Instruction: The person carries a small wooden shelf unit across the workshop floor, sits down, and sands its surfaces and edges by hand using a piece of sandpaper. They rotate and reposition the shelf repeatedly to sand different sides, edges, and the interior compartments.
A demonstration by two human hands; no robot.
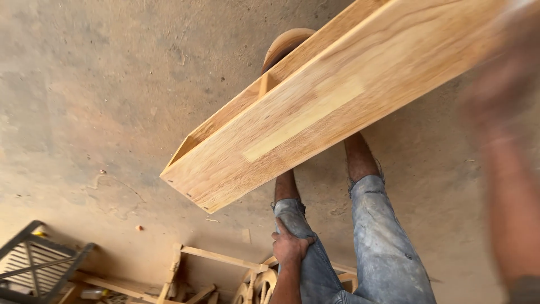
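Observation:
A long open wooden box of pale varnished boards, with a divider inside, hangs tilted above the floor from lower left to upper right. My right hand, badly blurred, is at its upper right end and seems to hold it there. My left hand rests with curled fingers on the left leg of my dusty jeans, near the knee. My bare shins run up under the box, which hides my feet. A round wooden piece shows just behind the box's far side.
The ground is a dusty concrete floor. A dark slatted frame lies at the bottom left. Pale wooden frame parts and a wheel-like wooden piece lie at the bottom centre, beside my left arm.

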